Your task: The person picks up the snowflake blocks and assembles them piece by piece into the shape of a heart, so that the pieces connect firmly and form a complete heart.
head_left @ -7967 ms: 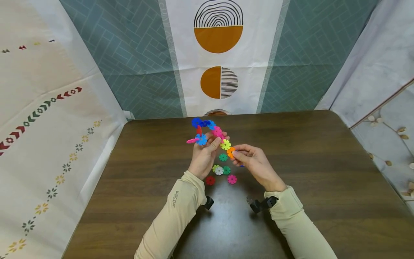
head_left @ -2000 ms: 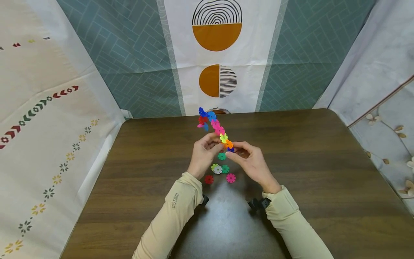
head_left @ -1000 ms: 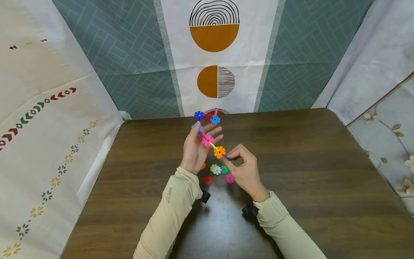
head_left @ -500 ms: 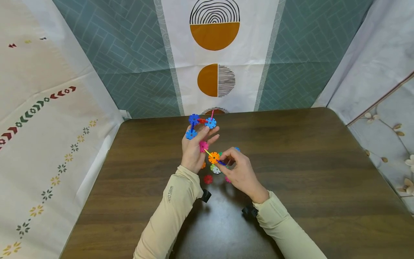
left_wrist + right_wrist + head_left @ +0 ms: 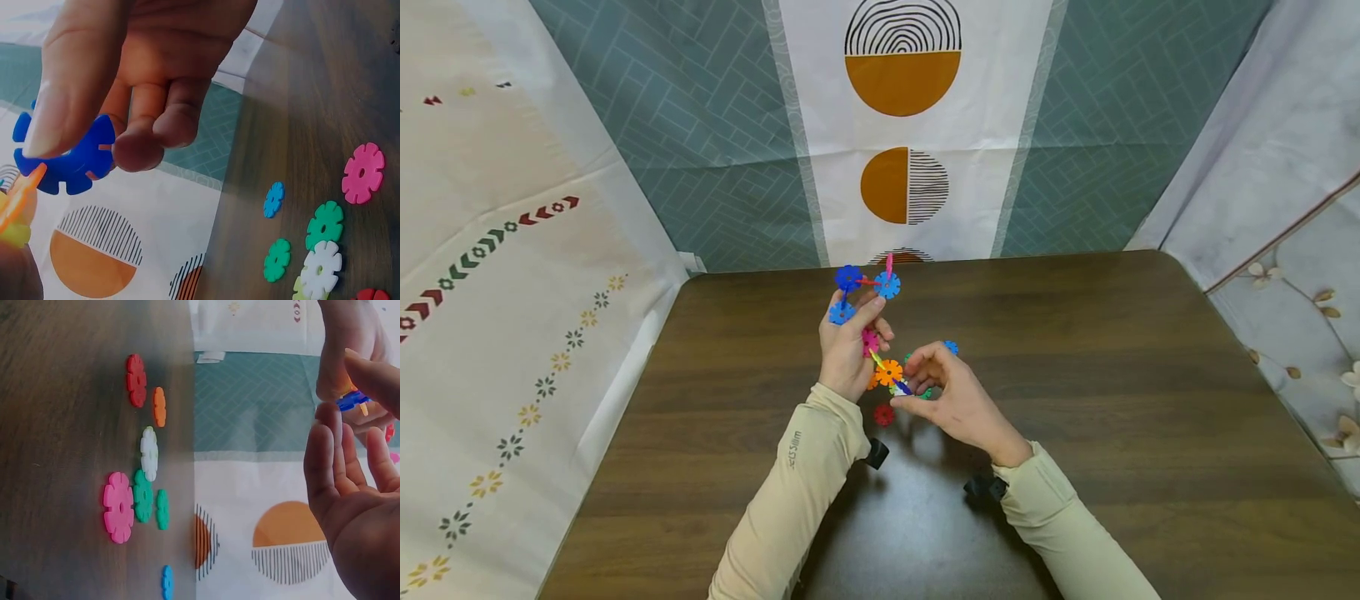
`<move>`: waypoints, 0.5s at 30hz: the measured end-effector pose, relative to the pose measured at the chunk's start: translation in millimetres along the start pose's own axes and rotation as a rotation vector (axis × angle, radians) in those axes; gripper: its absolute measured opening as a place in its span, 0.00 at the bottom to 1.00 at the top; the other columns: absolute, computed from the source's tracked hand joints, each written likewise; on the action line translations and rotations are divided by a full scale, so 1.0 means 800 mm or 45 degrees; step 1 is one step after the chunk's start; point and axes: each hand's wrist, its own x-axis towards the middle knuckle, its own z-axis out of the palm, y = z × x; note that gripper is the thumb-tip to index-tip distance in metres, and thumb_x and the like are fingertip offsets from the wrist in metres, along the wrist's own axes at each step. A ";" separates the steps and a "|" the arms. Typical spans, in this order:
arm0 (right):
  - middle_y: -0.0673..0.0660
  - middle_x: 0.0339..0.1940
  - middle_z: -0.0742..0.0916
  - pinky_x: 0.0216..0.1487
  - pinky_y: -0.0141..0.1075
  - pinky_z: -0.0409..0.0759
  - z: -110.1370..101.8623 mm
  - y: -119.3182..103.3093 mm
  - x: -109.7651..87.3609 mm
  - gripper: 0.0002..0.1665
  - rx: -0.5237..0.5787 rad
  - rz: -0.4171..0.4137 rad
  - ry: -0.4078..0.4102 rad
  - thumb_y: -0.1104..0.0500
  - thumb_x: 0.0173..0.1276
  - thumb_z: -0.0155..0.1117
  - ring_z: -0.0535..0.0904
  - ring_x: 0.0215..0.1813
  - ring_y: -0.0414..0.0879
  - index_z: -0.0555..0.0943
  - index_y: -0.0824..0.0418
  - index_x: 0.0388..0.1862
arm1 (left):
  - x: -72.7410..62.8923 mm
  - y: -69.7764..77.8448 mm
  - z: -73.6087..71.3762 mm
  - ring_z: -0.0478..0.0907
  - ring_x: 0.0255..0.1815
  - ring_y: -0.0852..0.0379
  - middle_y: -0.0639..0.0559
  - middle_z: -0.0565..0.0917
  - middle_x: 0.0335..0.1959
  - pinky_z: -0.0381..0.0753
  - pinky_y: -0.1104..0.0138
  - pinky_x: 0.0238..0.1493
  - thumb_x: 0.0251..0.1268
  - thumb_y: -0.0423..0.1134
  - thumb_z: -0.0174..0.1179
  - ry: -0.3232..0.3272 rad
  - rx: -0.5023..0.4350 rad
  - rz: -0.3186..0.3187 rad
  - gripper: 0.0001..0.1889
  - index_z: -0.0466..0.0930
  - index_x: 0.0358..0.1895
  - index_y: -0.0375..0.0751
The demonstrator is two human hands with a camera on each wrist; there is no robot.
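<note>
"How far along are you?"

"A chain (image 5: pixel 869 342) of notched discs is linked up; my left hand (image 5: pixel 844 354) grips it partway along, and its lower part slants towards my right hand (image 5: pixel 957 406)."

"What's that one doing?"

"Its thumb and fingers bend round the dark blue disc (image 5: pixel 75 167) at the chain's end. Whether they pinch it, I can't tell. The orange disc (image 5: pixel 889 372) meets it at its edge; I can't judge how firmly."

"What's left?"

"Below my hands on the table (image 5: pixel 1112 375), loose: a red disc (image 5: pixel 884 415), a white disc (image 5: pixel 325 256), a pink disc (image 5: pixel 369 162) and others. A light blue disc (image 5: pixel 951 347) lies just past my right knuckles."
</note>
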 end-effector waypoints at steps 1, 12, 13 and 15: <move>0.57 0.44 0.82 0.44 0.56 0.80 0.000 0.000 0.000 0.27 0.017 0.005 -0.011 0.53 0.55 0.77 0.80 0.39 0.47 0.72 0.55 0.48 | 0.000 0.000 -0.001 0.75 0.13 0.59 0.50 0.78 0.37 0.75 0.73 0.13 0.64 0.29 0.62 0.006 -0.007 0.004 0.16 0.69 0.52 0.39; 0.57 0.48 0.81 0.43 0.46 0.81 -0.019 0.006 0.005 0.28 -0.111 0.156 -0.210 0.47 0.59 0.73 0.79 0.42 0.51 0.75 0.57 0.54 | -0.002 0.005 -0.006 0.75 0.12 0.59 0.50 0.79 0.35 0.76 0.72 0.13 0.64 0.28 0.61 0.014 -0.036 0.028 0.21 0.62 0.54 0.27; 0.58 0.48 0.82 0.42 0.44 0.81 -0.022 0.008 0.006 0.28 -0.174 0.196 -0.210 0.47 0.60 0.72 0.79 0.41 0.50 0.76 0.58 0.54 | -0.002 0.006 -0.006 0.75 0.12 0.59 0.51 0.79 0.34 0.76 0.72 0.13 0.64 0.28 0.62 0.013 -0.036 0.028 0.21 0.62 0.53 0.27; 0.59 0.47 0.82 0.42 0.41 0.80 -0.028 0.013 0.008 0.27 -0.304 0.283 -0.222 0.48 0.62 0.71 0.77 0.40 0.47 0.76 0.60 0.54 | -0.003 0.006 -0.008 0.74 0.11 0.59 0.51 0.80 0.33 0.75 0.72 0.13 0.63 0.29 0.62 0.020 -0.028 0.024 0.19 0.64 0.52 0.30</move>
